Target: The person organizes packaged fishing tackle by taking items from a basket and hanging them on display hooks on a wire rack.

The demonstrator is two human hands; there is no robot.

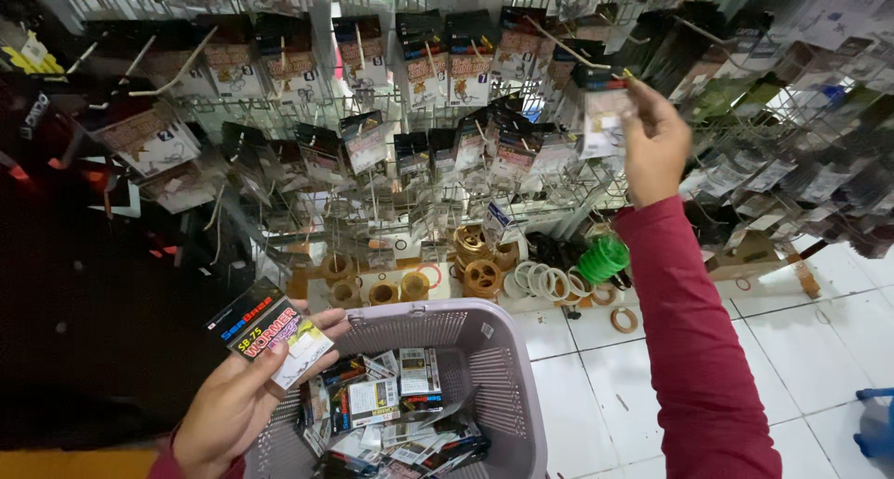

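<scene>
My left hand (237, 395) holds a small flat packet (270, 332) with a black top and white lower part, just above the left rim of a grey plastic basket (503, 367). The basket contains several similar small packets (396, 409). My right hand (655, 144), in a red sleeve, is raised to a wire display rack (391, 116) and pinches a small packet (603, 116) at the end of a metal hook (568, 49). Rows of similar packets hang from the hooks around it.
Spools of line in gold, white and green (521, 265) lie on the shelf below the rack. A white tiled floor (792, 349) spreads to the right, with a blue object (875, 428) at the right edge. Dark goods fill the left side.
</scene>
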